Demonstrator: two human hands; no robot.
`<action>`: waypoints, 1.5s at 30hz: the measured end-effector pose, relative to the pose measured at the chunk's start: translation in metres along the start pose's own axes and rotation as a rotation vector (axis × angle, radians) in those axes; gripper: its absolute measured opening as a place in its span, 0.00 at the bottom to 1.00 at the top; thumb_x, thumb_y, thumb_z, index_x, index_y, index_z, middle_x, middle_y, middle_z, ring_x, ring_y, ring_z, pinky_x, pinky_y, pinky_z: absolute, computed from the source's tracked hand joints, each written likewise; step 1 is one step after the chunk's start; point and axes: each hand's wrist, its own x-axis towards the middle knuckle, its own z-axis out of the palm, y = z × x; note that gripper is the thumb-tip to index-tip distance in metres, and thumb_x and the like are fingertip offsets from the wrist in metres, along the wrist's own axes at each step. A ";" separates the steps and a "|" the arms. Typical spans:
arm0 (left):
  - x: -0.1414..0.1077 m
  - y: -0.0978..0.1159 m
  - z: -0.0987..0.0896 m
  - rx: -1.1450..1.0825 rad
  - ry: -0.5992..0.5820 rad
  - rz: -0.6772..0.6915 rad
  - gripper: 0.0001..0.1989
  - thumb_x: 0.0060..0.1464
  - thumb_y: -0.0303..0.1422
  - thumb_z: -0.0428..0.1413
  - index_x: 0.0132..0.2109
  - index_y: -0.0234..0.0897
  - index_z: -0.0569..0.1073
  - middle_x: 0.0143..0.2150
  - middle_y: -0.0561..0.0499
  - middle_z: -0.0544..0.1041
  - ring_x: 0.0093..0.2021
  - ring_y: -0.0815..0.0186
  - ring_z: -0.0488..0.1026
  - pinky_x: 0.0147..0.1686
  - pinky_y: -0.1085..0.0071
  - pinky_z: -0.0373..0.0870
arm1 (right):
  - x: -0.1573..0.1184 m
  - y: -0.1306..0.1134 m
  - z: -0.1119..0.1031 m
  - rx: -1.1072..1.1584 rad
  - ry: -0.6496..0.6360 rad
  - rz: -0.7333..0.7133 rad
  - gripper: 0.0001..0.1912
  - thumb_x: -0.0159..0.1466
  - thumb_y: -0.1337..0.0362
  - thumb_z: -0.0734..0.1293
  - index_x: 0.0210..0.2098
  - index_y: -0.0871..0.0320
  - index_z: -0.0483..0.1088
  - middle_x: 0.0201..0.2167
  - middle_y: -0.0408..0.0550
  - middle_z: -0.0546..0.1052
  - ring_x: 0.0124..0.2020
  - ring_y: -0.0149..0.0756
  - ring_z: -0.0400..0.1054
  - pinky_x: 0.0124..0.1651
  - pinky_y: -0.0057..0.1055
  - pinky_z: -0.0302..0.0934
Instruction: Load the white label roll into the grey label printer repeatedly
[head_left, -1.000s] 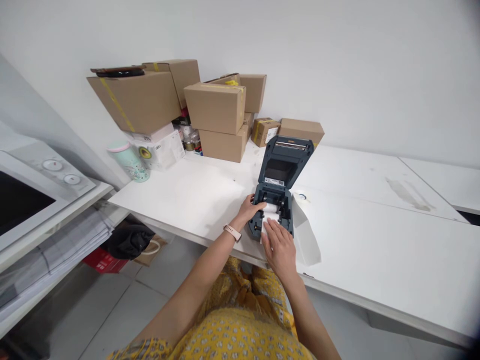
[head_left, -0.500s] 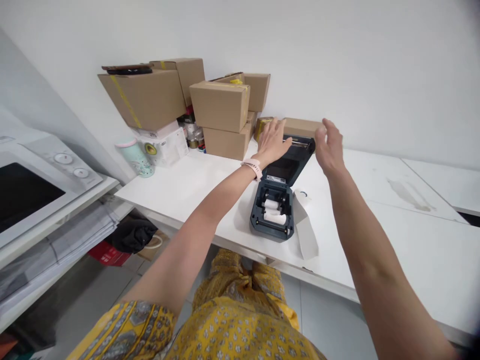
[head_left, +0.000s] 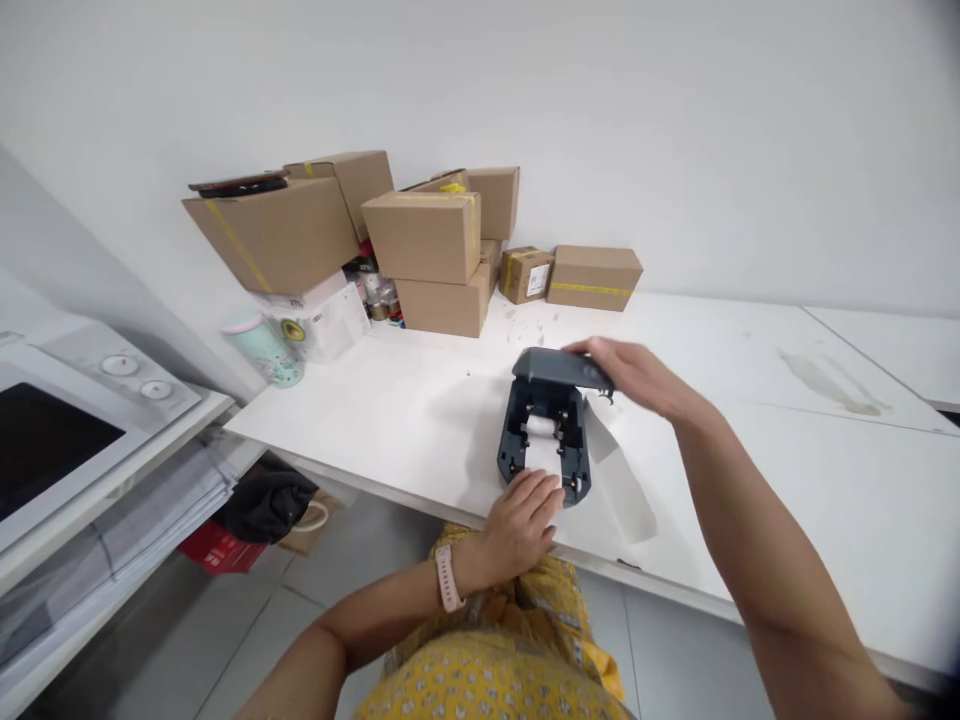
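A dark label printer [head_left: 574, 438] stands near the front edge of a white table [head_left: 375, 390], its lid [head_left: 556, 367] partly open. The hands are apart: the left hand [head_left: 521, 525] lies over paper [head_left: 544, 458] at the printer's near end; the right hand [head_left: 634, 375] touches the lid's right side. Whether either grips, I cannot tell.

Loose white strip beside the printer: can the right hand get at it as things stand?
Probably yes, though the right hand is at the partly open lid. The white strip lies on the table beside the printer; nothing visible rests on it, and the way down looks free.
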 end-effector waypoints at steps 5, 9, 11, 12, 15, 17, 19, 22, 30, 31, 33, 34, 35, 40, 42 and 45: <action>-0.022 0.007 0.009 0.037 0.037 -0.001 0.24 0.61 0.26 0.46 0.64 0.37 0.66 0.63 0.41 0.71 0.67 0.56 0.64 0.65 0.48 0.66 | -0.037 0.014 0.059 -0.450 -0.114 -0.214 0.26 0.72 0.51 0.52 0.56 0.56 0.72 0.59 0.54 0.73 0.59 0.50 0.66 0.60 0.48 0.60; -0.033 0.009 0.007 -0.003 0.113 0.046 0.21 0.60 0.27 0.48 0.59 0.40 0.71 0.55 0.44 0.78 0.59 0.56 0.72 0.60 0.50 0.71 | -0.047 0.022 0.099 -0.567 -0.048 -0.277 0.27 0.73 0.54 0.52 0.66 0.59 0.61 0.68 0.57 0.61 0.68 0.51 0.54 0.66 0.49 0.52; -0.027 0.006 -0.001 -0.022 0.208 0.062 0.20 0.60 0.28 0.49 0.57 0.43 0.72 0.52 0.46 0.79 0.57 0.58 0.73 0.58 0.53 0.72 | -0.049 0.023 0.107 -0.570 -0.006 -0.308 0.28 0.73 0.55 0.52 0.68 0.58 0.57 0.71 0.55 0.56 0.71 0.49 0.48 0.70 0.51 0.44; -0.019 0.002 -0.006 -0.022 0.268 0.054 0.20 0.60 0.28 0.50 0.57 0.44 0.72 0.52 0.46 0.80 0.58 0.58 0.73 0.59 0.53 0.71 | -0.050 0.023 0.108 -0.574 0.012 -0.322 0.28 0.73 0.55 0.52 0.69 0.57 0.55 0.72 0.55 0.54 0.72 0.48 0.45 0.71 0.52 0.41; 0.018 -0.013 -0.021 0.044 0.465 -0.062 0.18 0.63 0.32 0.48 0.58 0.42 0.71 0.59 0.43 0.75 0.64 0.56 0.66 0.65 0.50 0.62 | -0.052 0.025 0.108 -0.598 0.032 -0.367 0.29 0.72 0.54 0.53 0.70 0.55 0.52 0.73 0.54 0.50 0.74 0.47 0.39 0.72 0.54 0.35; 0.045 -0.025 -0.025 0.107 0.517 -0.185 0.23 0.66 0.36 0.45 0.65 0.36 0.63 0.69 0.38 0.62 0.72 0.53 0.53 0.69 0.47 0.52 | -0.052 0.027 0.108 -0.616 0.024 -0.390 0.29 0.72 0.55 0.54 0.71 0.54 0.50 0.73 0.54 0.49 0.74 0.47 0.38 0.72 0.54 0.34; 0.064 -0.036 -0.022 0.109 0.486 -0.279 0.29 0.67 0.40 0.42 0.71 0.36 0.51 0.74 0.39 0.48 0.75 0.53 0.39 0.70 0.45 0.44 | -0.052 0.029 0.109 -0.627 0.024 -0.391 0.29 0.72 0.57 0.53 0.71 0.55 0.50 0.73 0.54 0.50 0.74 0.47 0.37 0.72 0.54 0.33; 0.074 -0.046 -0.011 0.057 0.370 -0.353 0.32 0.68 0.42 0.38 0.73 0.40 0.38 0.76 0.42 0.40 0.75 0.57 0.32 0.71 0.47 0.36 | -0.052 0.030 0.111 -0.626 0.022 -0.370 0.29 0.71 0.60 0.54 0.70 0.56 0.51 0.73 0.54 0.51 0.74 0.47 0.36 0.72 0.54 0.32; 0.045 -0.029 -0.002 -0.162 0.413 -0.476 0.33 0.66 0.46 0.43 0.72 0.41 0.43 0.75 0.41 0.45 0.75 0.55 0.38 0.71 0.51 0.42 | -0.062 0.037 0.116 -0.377 0.221 -0.153 0.27 0.71 0.55 0.54 0.68 0.55 0.56 0.70 0.53 0.57 0.72 0.46 0.44 0.71 0.52 0.42; 0.032 -0.020 0.000 -0.218 0.483 -0.527 0.33 0.65 0.46 0.45 0.71 0.40 0.46 0.74 0.39 0.47 0.74 0.55 0.42 0.70 0.52 0.46 | -0.067 0.040 0.118 -0.299 0.273 -0.095 0.27 0.72 0.54 0.53 0.68 0.55 0.55 0.69 0.54 0.59 0.72 0.45 0.46 0.71 0.51 0.45; 0.002 -0.002 0.006 -0.344 0.625 -0.706 0.28 0.64 0.46 0.47 0.66 0.38 0.58 0.67 0.37 0.61 0.67 0.55 0.59 0.64 0.55 0.58 | -0.078 0.046 0.123 -0.148 0.349 -0.010 0.28 0.72 0.53 0.52 0.68 0.55 0.54 0.68 0.55 0.61 0.71 0.44 0.49 0.69 0.50 0.49; -0.012 0.006 0.009 -0.436 0.628 -0.810 0.24 0.64 0.47 0.48 0.59 0.37 0.65 0.60 0.38 0.70 0.59 0.56 0.67 0.59 0.58 0.63 | -0.083 0.048 0.126 -0.092 0.372 0.006 0.28 0.72 0.53 0.52 0.68 0.55 0.54 0.68 0.55 0.62 0.71 0.44 0.49 0.69 0.50 0.50; -0.023 0.012 0.012 -0.556 0.580 -0.893 0.21 0.62 0.48 0.49 0.50 0.36 0.71 0.50 0.41 0.75 0.50 0.58 0.72 0.52 0.61 0.68 | -0.088 0.049 0.130 -0.056 0.391 0.005 0.27 0.72 0.53 0.53 0.67 0.54 0.55 0.67 0.54 0.62 0.71 0.44 0.49 0.69 0.51 0.50; -0.024 0.020 0.016 -1.138 0.182 -0.975 0.24 0.52 0.53 0.58 0.34 0.33 0.77 0.32 0.47 0.78 0.28 0.69 0.71 0.32 0.71 0.66 | -0.106 0.045 0.143 -0.059 0.465 -0.150 0.15 0.71 0.57 0.58 0.50 0.53 0.69 0.58 0.52 0.73 0.65 0.44 0.61 0.69 0.53 0.47; -0.010 0.018 0.016 -1.223 0.201 -1.019 0.25 0.48 0.53 0.60 0.35 0.32 0.78 0.32 0.47 0.79 0.26 0.70 0.71 0.31 0.72 0.65 | -0.109 0.044 0.145 -0.063 0.474 -0.190 0.13 0.71 0.58 0.58 0.47 0.54 0.70 0.55 0.52 0.76 0.63 0.44 0.64 0.69 0.53 0.47; 0.004 0.017 0.020 -1.256 0.298 -1.086 0.24 0.41 0.51 0.65 0.32 0.32 0.77 0.29 0.47 0.79 0.25 0.70 0.71 0.31 0.71 0.65 | -0.112 0.046 0.146 -0.050 0.459 -0.202 0.15 0.71 0.58 0.56 0.49 0.55 0.69 0.56 0.54 0.75 0.64 0.44 0.62 0.68 0.53 0.48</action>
